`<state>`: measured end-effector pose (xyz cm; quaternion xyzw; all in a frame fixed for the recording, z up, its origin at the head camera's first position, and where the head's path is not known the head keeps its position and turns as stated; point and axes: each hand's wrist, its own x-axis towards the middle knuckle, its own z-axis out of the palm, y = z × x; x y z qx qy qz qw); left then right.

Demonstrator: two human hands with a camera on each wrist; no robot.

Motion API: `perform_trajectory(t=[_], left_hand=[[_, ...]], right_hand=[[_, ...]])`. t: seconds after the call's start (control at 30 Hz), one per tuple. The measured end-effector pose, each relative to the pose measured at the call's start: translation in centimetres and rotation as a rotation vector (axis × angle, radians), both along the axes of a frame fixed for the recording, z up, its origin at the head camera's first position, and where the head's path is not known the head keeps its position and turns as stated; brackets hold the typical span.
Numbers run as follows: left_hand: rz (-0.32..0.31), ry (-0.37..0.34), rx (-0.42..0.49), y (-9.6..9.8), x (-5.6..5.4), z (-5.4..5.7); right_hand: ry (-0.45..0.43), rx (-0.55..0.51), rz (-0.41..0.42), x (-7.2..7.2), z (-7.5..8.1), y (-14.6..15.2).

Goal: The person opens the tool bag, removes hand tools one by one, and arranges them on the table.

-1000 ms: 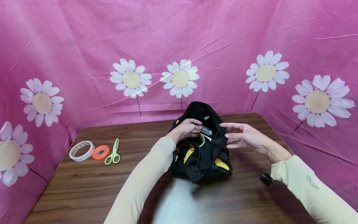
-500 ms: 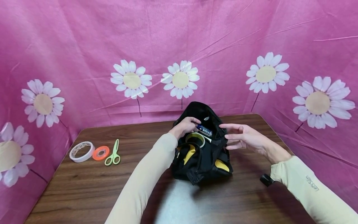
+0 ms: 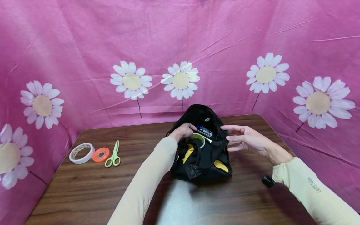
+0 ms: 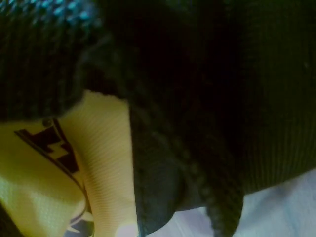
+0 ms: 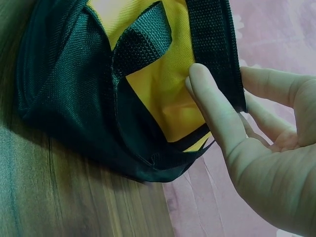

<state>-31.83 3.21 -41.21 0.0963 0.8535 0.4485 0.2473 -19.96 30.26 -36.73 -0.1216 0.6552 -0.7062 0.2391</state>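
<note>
A black and yellow fabric tool bag [image 3: 208, 167] stands on the table with its top gaping. Inside it show a ring-shaped tape roll [image 3: 202, 141] and a blue packet-like item [image 3: 204, 130]. My left hand [image 3: 183, 131] reaches into the bag's left side, beside the tape roll; its fingertips are mostly hidden. In the left wrist view only the dark bag fabric [image 4: 281, 98] and a yellow panel [image 4: 111, 153] show. My right hand [image 3: 247, 139] holds the bag's right rim. Its thumb [image 5: 210, 94] lies over the outer side, with the other fingers behind the edge.
On the left of the wooden table [image 3: 84, 190] lie a white tape roll [image 3: 72, 156], an orange tape roll [image 3: 97, 158] and green scissors [image 3: 113, 157]. A pink flowered cloth [image 3: 225, 40] hangs along the back and sides.
My left hand has moved back and left, deeper into the bag, uncovering more of the tape roll and the blue item. My right hand has stayed at the rim.
</note>
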Motion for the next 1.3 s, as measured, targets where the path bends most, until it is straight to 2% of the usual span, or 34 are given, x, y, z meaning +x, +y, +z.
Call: perform_trajectory(t=[0.1,0.17,0.33,0.4,0.57,0.8,0.97,1.03,1.17,1.23,1.3], left_hand=[[0.023,-0.028,0.003,-0.1,0.2,-0.1],[0.012,-0.042,0.007,-0.3,0.3,-0.2],[-0.057,-0.054,0.037,-0.6,0.5,0.0],[-0.052,-0.074,0.071,-0.6,0.4,-0.1],[0.013,-0.169,0.176,-0.3,0.2,-0.3],[-0.017,-0.153,0.171,-0.1,0.5,-0.5],[-0.008,-0.154,0.175,0.4,0.8,-0.7],[0.026,-0.19,0.206,0.6,0.8,-0.7],[0.126,-0.324,0.347,0.7,0.6,-0.5],[0.135,-0.366,0.396,0.6,0.6,-0.3],[0.1,-0.383,0.408,0.5,0.6,-0.2]], right_hand=[[0.007,0.006,0.008,0.0,-0.1,0.0],[0.008,0.021,-0.001,0.0,-0.1,0.0],[0.007,0.058,-0.038,0.1,0.0,-0.2],[0.005,0.062,-0.045,0.1,0.0,-0.2],[-0.002,0.042,-0.038,0.1,0.0,-0.2],[-0.022,0.02,-0.012,0.0,-0.1,-0.1],[-0.027,0.03,-0.023,0.0,-0.1,-0.1],[-0.017,0.033,-0.027,0.0,-0.1,-0.2],[0.013,0.026,-0.016,0.0,0.0,-0.1],[0.023,0.02,-0.006,0.0,0.0,0.0],[0.025,0.018,-0.002,0.0,0.0,0.0]])
